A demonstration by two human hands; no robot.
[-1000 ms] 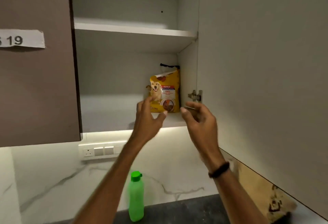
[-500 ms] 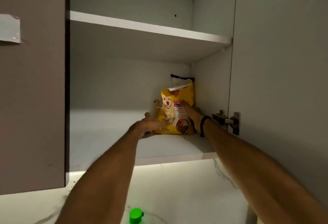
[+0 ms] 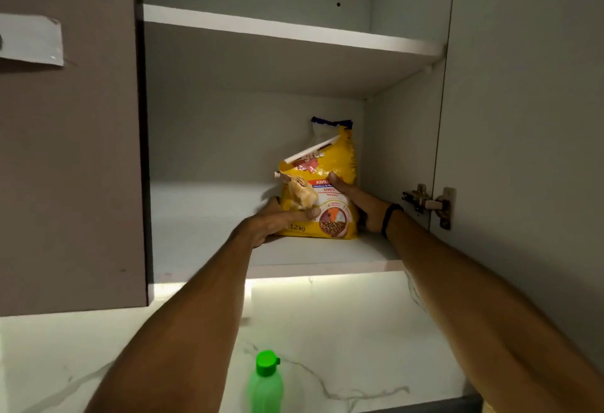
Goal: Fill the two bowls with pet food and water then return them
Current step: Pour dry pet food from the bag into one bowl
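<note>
A yellow pet food bag (image 3: 330, 184) with a dog picture stands on the lower shelf (image 3: 212, 216) of an open wall cabinet, at the right rear corner. My left hand (image 3: 277, 216) grips the bag's lower left side, thumb across the front. My right hand (image 3: 356, 200) grips its right side, thumb on the front, fingers hidden behind the bag. The bag's front is crumpled between both hands. A green water bottle (image 3: 265, 383) stands below on the counter. No bowls are in view.
The cabinet door (image 3: 523, 118) hangs open on the right, its hinge (image 3: 428, 205) near my right wrist. An upper shelf (image 3: 294, 32) spans the cabinet. A closed brown door (image 3: 65, 151) with a paper label is at the left. Marble backsplash (image 3: 343, 331) lies below.
Both hands reached from below the shelf into the cabinet and closed on the bag's two sides. The bag's front is now crumpled and tilted.
</note>
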